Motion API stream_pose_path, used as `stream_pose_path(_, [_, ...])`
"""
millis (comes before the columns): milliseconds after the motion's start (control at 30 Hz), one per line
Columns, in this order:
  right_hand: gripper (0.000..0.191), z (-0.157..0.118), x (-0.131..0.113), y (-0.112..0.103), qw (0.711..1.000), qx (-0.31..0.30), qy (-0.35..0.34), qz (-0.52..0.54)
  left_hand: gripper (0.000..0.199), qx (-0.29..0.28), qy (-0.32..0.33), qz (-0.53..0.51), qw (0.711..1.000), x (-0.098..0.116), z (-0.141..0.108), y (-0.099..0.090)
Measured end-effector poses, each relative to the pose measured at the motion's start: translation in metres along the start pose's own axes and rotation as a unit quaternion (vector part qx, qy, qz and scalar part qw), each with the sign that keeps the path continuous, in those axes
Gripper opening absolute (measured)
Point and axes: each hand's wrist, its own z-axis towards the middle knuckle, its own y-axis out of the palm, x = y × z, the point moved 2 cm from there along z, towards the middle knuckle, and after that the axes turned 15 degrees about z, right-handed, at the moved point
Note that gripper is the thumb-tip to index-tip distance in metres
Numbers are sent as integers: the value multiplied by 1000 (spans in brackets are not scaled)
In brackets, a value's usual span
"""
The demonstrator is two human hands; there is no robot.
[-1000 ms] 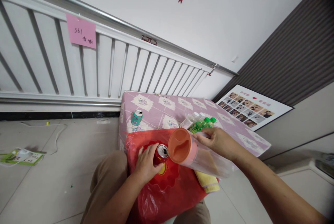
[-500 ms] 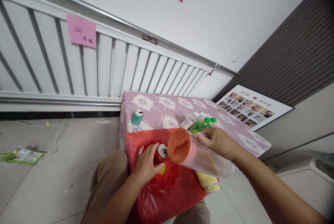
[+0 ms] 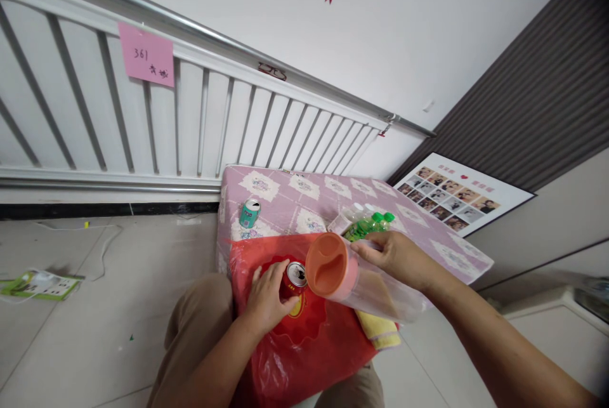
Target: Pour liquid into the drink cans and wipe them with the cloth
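My left hand [image 3: 271, 296] is wrapped round a red can [image 3: 295, 278] whose top is open, on the red plastic cover [image 3: 333, 344]. With my right hand [image 3: 392, 257] I grip the handle of a clear pitcher [image 3: 385, 297]. The pitcher is tilted far over, its orange lid [image 3: 327, 266] close beside the can's rim. Some brownish liquid shows inside the pitcher; whether any flows into the can, I cannot tell. A folded yellow cloth [image 3: 379, 330] lies partly under the pitcher.
On the purple flowered tablecloth [image 3: 304, 189] stands a green can [image 3: 250, 213]. Several bottles with green and clear caps [image 3: 368, 224] lie behind my right hand. A white radiator [image 3: 190, 116] runs behind the table; a power strip [image 3: 42, 284] is on the floor at left.
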Motion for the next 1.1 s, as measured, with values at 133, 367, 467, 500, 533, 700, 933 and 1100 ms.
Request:
stream_pose_path(133, [49,0,-1,0,1000,-6,12,-1,76,2,1,1,1000,-1,0,1])
stream_pose_path(367, [49,-1,-3,0,1000,-8,12,-4,76,4,5,2,1000,-2,0,3])
stream_pose_path(467, [48,-1,-2,0,1000,-4,13,-8,76,4,5,3,1000,-2,0,3])
stream_pose_path(500, [48,-1,-2,0,1000,-5,13,-10,76,4,6,3,1000,-2,0,3])
stream_pose_path(533, [48,0,-2,0,1000,-5,13,-11,76,4,6,3,1000,-2,0,3])
stream_pose_path(700, [48,0,-1,0,1000,-12,18,-7,76,5,3,2,1000,-2,0,3])
stream_pose_path(933, [48,0,-2,0,1000,0,8,7,76,6,6,1,1000,-2,0,3])
stream_pose_path(1100, [46,0,-1,0,1000,-5,3,10,76,8,8,2,1000,-2,0,3])
